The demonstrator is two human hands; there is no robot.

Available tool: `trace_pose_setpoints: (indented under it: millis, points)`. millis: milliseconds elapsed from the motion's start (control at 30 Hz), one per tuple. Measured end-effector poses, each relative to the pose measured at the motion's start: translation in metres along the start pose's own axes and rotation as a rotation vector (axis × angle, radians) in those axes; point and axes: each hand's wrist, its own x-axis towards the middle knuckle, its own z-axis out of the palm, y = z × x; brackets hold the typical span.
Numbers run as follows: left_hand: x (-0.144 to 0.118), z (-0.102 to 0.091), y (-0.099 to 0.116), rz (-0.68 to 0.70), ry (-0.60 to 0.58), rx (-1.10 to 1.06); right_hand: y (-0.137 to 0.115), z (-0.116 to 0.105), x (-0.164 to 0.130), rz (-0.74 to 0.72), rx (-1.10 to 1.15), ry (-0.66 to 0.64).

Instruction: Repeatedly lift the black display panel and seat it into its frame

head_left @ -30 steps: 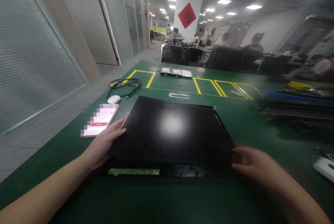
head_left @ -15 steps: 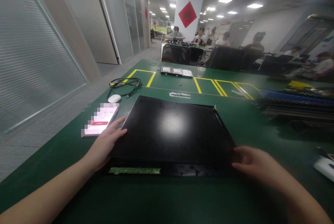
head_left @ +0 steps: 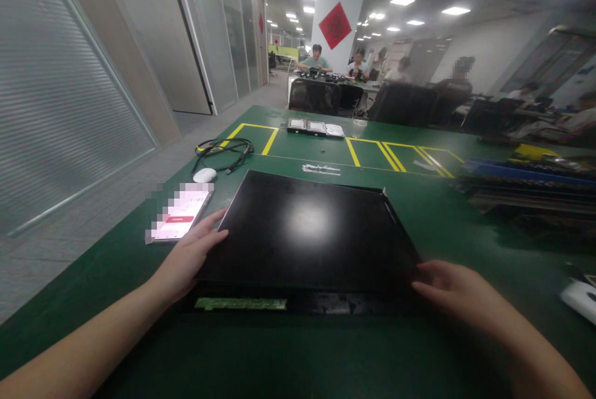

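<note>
A flat black LCD panel (head_left: pixel 298 250) lies in front of me with its dark face up. A narrow green circuit strip (head_left: pixel 240 304) runs along part of its near edge. My left hand (head_left: pixel 195 253) grips the left edge, thumb on top and other fingers along the side. At the right edge, my right hand (head_left: pixel 449 284) holds the panel near its front corner; some of its fingers are hidden. Just beyond my left hand lies a phone (head_left: pixel 184 216) with a lit, partly blurred screen, and a white mouse (head_left: pixel 205 175) rests behind it.
The green table (head_left: pixel 288 355) carries yellow tape outlines. A coiled black cable (head_left: pixel 223 151) lies back left, and several hard drives (head_left: pixel 315 128) sit at the far edge. Dark and blue panels (head_left: pixel 526 182) are stacked right, near a white object (head_left: pixel 580 300). Seated people work beyond.
Almost nothing differs. My right hand's fingers have shifted very slightly at the panel's right edge, while the panel and left hand stay practically in place.
</note>
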Motion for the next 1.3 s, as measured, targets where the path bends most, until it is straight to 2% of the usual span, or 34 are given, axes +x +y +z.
trace_pose_setpoints:
  millis: [133, 233, 400, 600, 733, 933, 1133, 1300]
  points:
    - [0.002, -0.004, -0.001, -0.015, -0.013, 0.017, 0.000, 0.000, 0.001, -0.005, 0.021, -0.002]
    - [0.002, -0.004, 0.000, -0.038, 0.019, 0.025, -0.003, -0.001, 0.000, -0.011, 0.043, -0.027]
    - [0.003, -0.007, 0.001, -0.005, 0.008, 0.074, -0.005, 0.000, 0.000, -0.013, 0.057, -0.039]
    - [0.010, -0.021, -0.007, 0.138, -0.108, 0.236, -0.007, 0.001, 0.000, -0.043, 0.032, 0.023]
    - [0.019, -0.031, -0.014, 0.238, -0.067, 0.380, -0.007, 0.002, 0.001, -0.036, 0.008, 0.023]
    - [0.032, -0.038, -0.023, 0.398, -0.072, 0.597, -0.007, 0.003, 0.002, -0.007, 0.012, 0.048]
    - [0.045, -0.047, -0.035, 0.438, -0.072, 0.759, -0.006, 0.003, 0.001, -0.047, 0.002, 0.075]
    - [0.058, -0.056, -0.046, 0.457, 0.012, 0.772, -0.005, 0.003, 0.002, -0.063, -0.015, 0.082]
